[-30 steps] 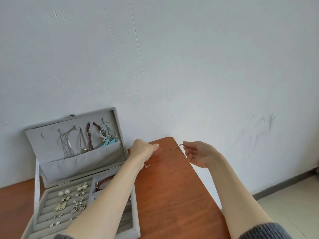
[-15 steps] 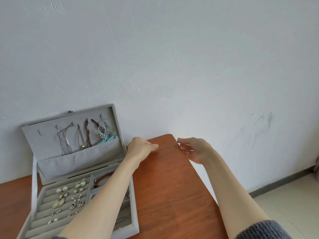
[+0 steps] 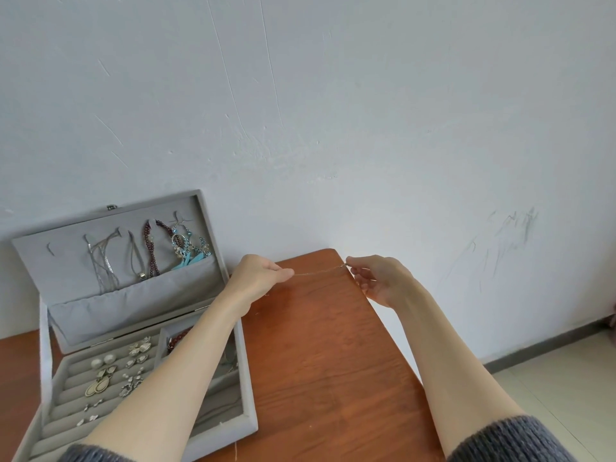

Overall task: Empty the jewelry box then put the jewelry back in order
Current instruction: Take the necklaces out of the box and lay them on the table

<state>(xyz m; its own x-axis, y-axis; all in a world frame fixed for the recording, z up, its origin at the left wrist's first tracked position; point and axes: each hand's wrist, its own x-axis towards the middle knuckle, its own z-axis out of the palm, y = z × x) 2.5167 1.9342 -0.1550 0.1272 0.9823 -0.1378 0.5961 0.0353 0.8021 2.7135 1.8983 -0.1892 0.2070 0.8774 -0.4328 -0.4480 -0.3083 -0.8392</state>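
A grey velvet jewelry box (image 3: 248, 388) stands open at the table's left, its lid (image 3: 66, 248) leaning on the wall. Several necklaces (image 3: 150, 251) hang inside the lid above a fabric pocket. Earrings (image 3: 113, 368) sit in the ring rolls of the base, and a dark red bead bracelet (image 3: 178, 336) lies in a compartment partly hidden by my left forearm. A thin chain (image 3: 318, 271) is stretched taut between my two hands above the far end of the table. My left hand (image 3: 258, 276) pinches one end and my right hand (image 3: 380, 280) pinches the other.
The wooden table (image 3: 326, 361) ends at its right edge by my right arm, with tiled floor (image 3: 566, 388) below. A white wall (image 3: 333, 128) stands directly behind the table and the box.
Both hands have drawn slightly further apart and the chain between them is now pulled straight. The dangling end below my left hand is no longer visible.
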